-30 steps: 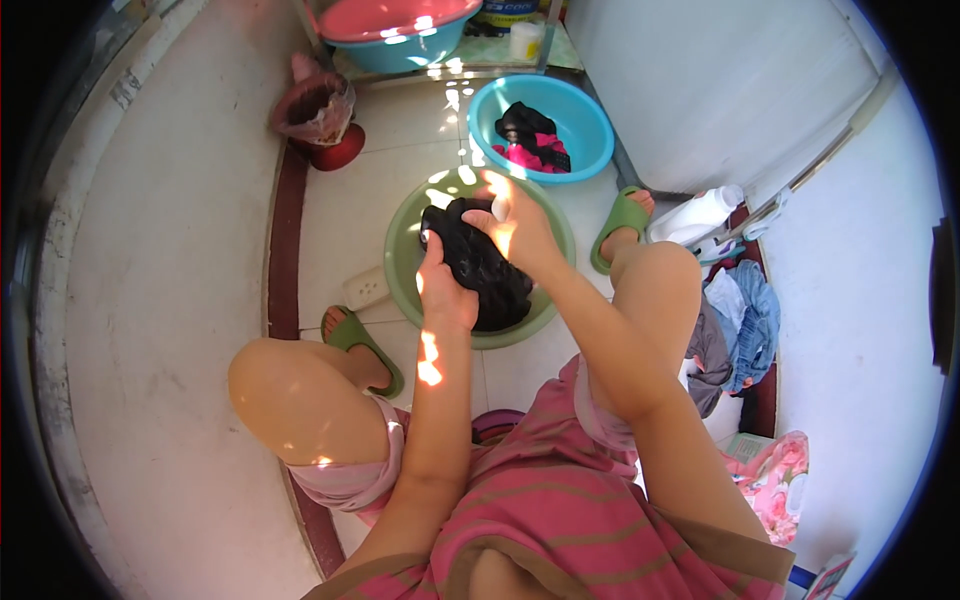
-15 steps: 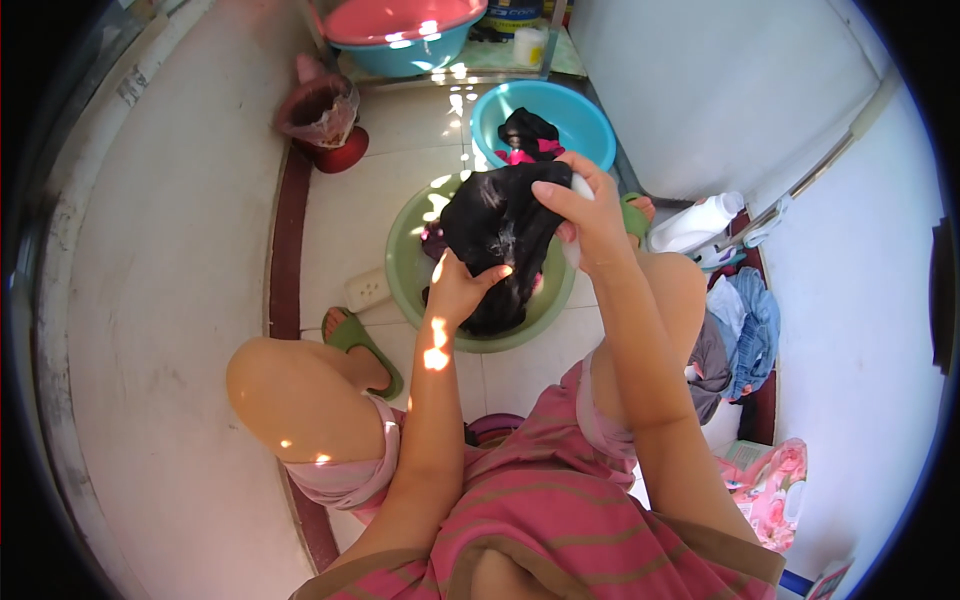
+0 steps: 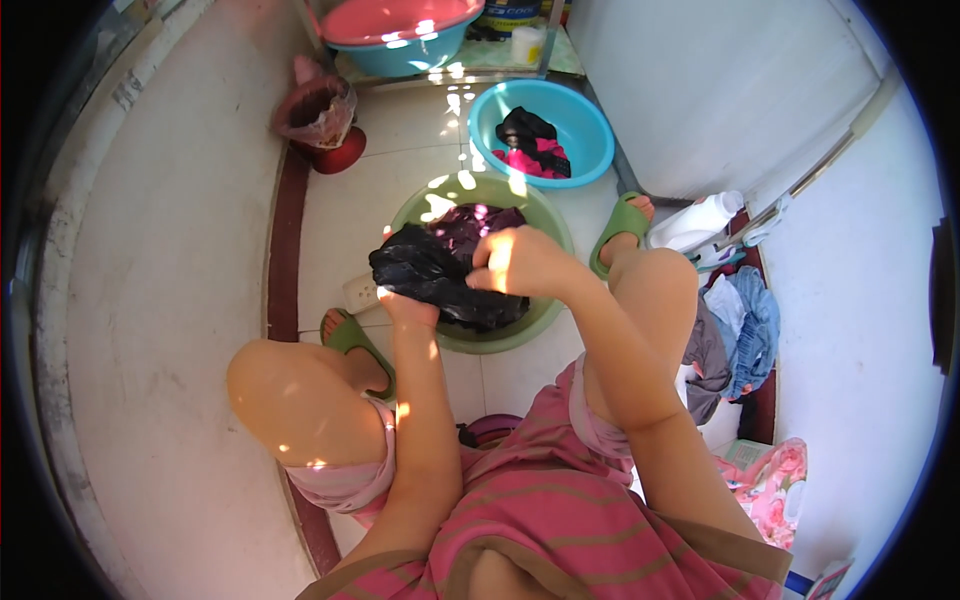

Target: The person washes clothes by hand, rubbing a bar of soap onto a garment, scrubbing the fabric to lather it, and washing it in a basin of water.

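A wet black garment (image 3: 420, 268) is bunched over the left side of a green basin (image 3: 555, 315). My left hand (image 3: 408, 308) grips it from below, at the basin's near left rim. Above the basin's right half, my right hand (image 3: 525, 262) has its fingers curled beside the dark cloth. Whatever it holds, if anything, is hidden behind the fingers. Dark purple cloth (image 3: 465, 228) lies farther back inside the basin.
Behind the green basin is a blue basin (image 3: 590, 140) with black and pink clothes (image 3: 535, 145). A white bottle (image 3: 697, 222) and piled clothes (image 3: 750, 330) lie at the right. A lined red bin (image 3: 318, 115) stands far left. Walls close in both sides.
The black garment has come down and leftward with my left hand. My right hand has let go of its upper edge and moved down-left; the white object seen in it is out of sight.
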Available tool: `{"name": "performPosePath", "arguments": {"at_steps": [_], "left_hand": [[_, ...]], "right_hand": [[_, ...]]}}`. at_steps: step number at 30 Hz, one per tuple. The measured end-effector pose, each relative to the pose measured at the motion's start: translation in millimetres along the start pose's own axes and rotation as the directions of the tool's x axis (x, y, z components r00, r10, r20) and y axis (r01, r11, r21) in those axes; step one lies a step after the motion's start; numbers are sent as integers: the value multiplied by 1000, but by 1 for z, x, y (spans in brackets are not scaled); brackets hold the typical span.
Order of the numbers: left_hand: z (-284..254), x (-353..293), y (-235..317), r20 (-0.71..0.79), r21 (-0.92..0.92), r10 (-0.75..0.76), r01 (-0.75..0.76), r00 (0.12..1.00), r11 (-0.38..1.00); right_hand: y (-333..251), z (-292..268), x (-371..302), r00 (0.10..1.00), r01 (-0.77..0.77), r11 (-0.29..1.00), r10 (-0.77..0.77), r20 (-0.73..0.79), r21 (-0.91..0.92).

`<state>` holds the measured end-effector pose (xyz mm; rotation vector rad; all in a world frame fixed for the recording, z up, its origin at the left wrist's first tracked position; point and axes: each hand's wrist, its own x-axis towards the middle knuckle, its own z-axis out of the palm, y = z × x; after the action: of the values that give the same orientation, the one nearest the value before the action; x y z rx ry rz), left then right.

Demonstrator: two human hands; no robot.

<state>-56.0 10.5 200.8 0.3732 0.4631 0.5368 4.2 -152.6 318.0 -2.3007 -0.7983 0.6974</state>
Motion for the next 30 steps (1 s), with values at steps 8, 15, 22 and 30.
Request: {"name": "performPosePath", "arguments": {"at_steps": [8, 15, 22, 30], "left_hand": [[49, -65, -42, 468, -186, -419, 550, 778, 814], [-3, -37, -34, 669, -228, -34, 248, 743, 941], [38, -60, -55, 483, -175, -347, 477, 804, 862], [44, -62, -47, 255, -86, -359, 391, 898, 916]], "right_hand": [[20, 35, 53, 680, 52, 982, -169, -714, -183], [-34, 72, 21, 679, 476, 866, -472, -563, -151], [61, 38, 68, 453, -203, 979, 110, -885, 18], [23, 55, 51, 529, 53, 983, -175, -830, -173]]}}
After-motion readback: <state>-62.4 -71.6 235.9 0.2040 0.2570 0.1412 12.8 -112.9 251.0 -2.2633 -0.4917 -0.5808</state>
